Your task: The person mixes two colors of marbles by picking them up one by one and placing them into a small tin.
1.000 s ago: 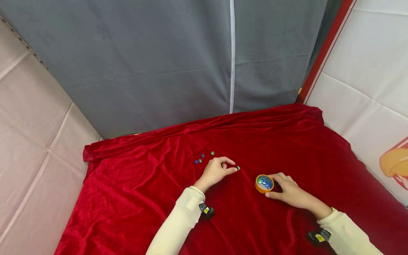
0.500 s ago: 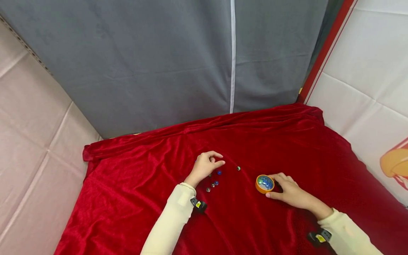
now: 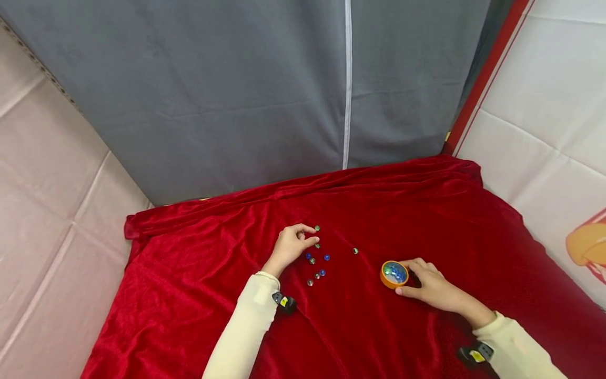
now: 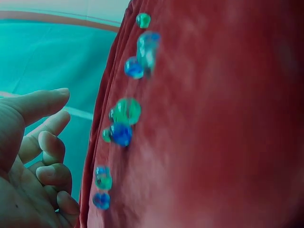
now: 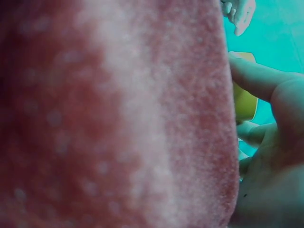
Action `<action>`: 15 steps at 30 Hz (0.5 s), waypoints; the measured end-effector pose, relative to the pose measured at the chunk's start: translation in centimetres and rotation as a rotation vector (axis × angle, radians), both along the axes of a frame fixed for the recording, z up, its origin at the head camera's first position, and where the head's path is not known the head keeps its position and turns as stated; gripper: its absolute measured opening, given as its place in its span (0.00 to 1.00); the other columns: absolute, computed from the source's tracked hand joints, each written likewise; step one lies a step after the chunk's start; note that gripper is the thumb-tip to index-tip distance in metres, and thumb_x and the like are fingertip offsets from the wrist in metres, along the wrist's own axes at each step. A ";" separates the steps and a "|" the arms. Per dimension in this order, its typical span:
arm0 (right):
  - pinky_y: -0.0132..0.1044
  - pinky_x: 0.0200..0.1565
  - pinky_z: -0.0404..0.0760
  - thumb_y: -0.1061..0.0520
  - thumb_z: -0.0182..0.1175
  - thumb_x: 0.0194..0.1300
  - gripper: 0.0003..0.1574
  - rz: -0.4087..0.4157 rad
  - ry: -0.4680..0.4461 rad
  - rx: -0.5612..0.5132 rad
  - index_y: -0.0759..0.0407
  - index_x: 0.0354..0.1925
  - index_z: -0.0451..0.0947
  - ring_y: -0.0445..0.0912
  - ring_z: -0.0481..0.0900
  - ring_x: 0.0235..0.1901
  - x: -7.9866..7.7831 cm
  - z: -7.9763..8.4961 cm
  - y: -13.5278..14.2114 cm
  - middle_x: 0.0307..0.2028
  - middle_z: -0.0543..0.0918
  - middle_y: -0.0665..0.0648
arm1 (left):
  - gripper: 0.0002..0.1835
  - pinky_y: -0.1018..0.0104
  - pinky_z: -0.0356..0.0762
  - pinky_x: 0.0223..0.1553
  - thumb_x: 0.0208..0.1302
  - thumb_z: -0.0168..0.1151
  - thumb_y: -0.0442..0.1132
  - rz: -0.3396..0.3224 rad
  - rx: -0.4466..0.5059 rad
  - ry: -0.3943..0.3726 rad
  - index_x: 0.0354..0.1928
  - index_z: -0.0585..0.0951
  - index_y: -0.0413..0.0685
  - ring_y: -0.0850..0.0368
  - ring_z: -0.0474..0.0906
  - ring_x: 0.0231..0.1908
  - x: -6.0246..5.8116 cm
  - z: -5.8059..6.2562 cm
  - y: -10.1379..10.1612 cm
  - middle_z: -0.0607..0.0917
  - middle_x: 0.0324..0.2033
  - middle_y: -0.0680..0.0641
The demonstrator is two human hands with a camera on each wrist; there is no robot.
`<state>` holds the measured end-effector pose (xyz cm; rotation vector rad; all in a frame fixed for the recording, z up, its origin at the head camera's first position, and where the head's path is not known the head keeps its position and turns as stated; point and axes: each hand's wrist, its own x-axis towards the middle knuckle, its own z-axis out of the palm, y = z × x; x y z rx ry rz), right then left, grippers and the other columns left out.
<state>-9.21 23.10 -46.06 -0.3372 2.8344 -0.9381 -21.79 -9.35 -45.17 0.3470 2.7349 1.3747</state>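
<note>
While your right hand (image 3: 430, 284) grips the cup (image 3: 389, 283) from the right, your left hand (image 3: 290, 246) holds nothing visible, thumb (image 3: 310, 242) and forefinger (image 3: 305, 228) parted. One green marble (image 3: 317, 228) lies just right of the forefinger; you cannot tell whether they touch. Your left hand is the nearer to it; the cup sits well right of the marble.

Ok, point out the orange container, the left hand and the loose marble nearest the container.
Orange container (image 3: 387, 283): head view, outer wall.
Left hand (image 3: 289, 245): head view, back of hand.
Loose marble (image 3: 355, 251): head view, its middle.
</note>
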 end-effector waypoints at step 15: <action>0.39 0.43 0.64 0.38 0.64 0.52 0.39 -0.004 -0.018 0.010 0.57 0.56 0.69 0.46 0.64 0.44 -0.1 -0.1 0.0 0.48 0.72 0.56 | 0.11 0.71 0.61 0.21 0.51 0.68 0.44 0.080 0.024 -0.040 0.37 0.84 0.51 0.62 0.61 0.17 -0.8 -0.5 -2.8 0.68 0.15 0.53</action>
